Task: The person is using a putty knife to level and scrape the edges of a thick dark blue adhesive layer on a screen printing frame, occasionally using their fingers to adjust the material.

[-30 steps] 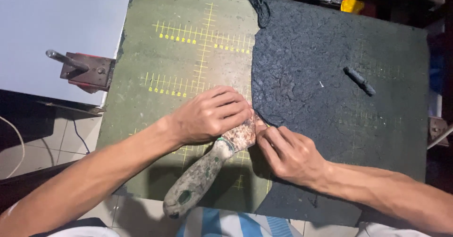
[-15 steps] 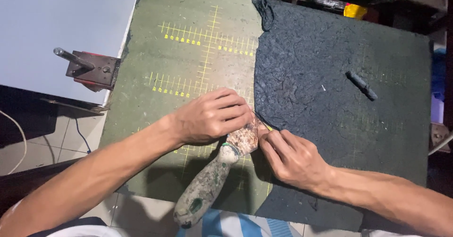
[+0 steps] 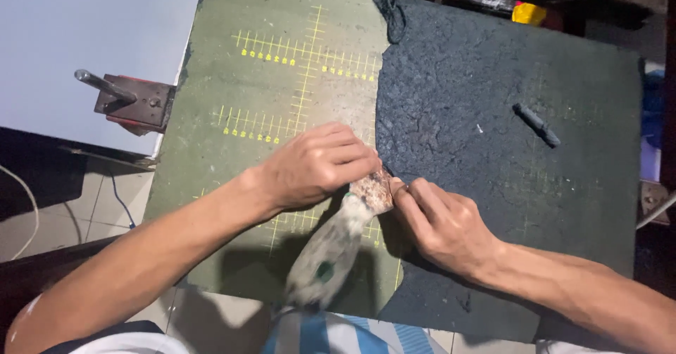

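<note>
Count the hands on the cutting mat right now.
2: left hand at the mat's centre over the scraper blade; right hand beside it on the dark sheet.

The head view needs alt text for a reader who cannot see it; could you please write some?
Two bare hands meet over a scraper on a green cutting mat: the left hand presses by its blade, the right hand pinches the edge of a dark rough sheet. A small dark stick lies on the sheet.
</note>
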